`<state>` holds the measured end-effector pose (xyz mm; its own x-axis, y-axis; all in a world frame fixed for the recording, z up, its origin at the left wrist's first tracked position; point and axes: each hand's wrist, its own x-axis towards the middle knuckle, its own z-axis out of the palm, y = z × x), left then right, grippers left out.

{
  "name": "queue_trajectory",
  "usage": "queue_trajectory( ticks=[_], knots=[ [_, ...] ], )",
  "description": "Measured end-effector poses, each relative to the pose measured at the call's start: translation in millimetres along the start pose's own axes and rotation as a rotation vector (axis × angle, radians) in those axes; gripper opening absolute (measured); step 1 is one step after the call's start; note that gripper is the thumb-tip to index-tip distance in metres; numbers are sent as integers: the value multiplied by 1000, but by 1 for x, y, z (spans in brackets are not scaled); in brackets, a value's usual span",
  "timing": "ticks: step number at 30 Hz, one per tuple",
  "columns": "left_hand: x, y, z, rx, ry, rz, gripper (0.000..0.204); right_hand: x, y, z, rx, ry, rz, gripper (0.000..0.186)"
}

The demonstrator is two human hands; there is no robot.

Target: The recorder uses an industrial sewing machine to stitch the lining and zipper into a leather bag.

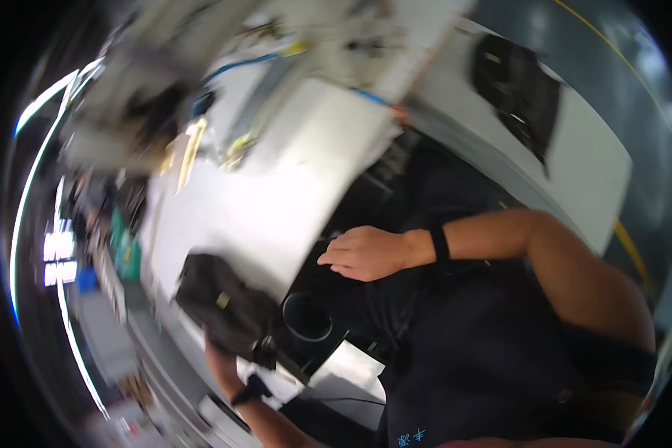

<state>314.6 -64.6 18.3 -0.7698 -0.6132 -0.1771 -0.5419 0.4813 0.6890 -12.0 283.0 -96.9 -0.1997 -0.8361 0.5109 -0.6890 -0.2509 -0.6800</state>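
A dark grey fabric piece, bag-like with a small yellowish tag (228,302), is at the left by the edge of the white worktable. My left hand (218,361) grips it from its near side; the fabric hides most of the fingers. A dark watch is on that wrist. My right hand (366,252), with a black band on its wrist, hovers over my dark-clothed lap near the table's edge. Its fingers are loosely bent and hold nothing that I can see. Motion blurs much of the picture.
The white worktable (276,175) bears a blurred pale machine (336,45). A second white table (582,164) at the right holds a similar dark fabric piece (519,89). A black round-rimmed object (308,317) lies beside my lap. Green and blue items (127,250) stand far left.
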Motion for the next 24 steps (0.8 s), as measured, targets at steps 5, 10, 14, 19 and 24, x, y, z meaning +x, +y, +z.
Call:
queue_trajectory(
  ticks=[5,10,14,19,24],
  knots=[
    [17,-5,48,-817,170,-263,45,116,13,39,-128,262,-41,54],
    [-37,29,89,-1280,-7,-324,47,147,27,80,226,122,142,57],
    [-37,69,136,-1241,118,-288,52,142,24,94,390,9,187,59],
    [-1,85,97,-1009,149,-272,47,145,31,35,640,-272,425,56],
    [82,131,6,-692,249,143,39,108,73,-21,506,-11,434,28]
  ],
)
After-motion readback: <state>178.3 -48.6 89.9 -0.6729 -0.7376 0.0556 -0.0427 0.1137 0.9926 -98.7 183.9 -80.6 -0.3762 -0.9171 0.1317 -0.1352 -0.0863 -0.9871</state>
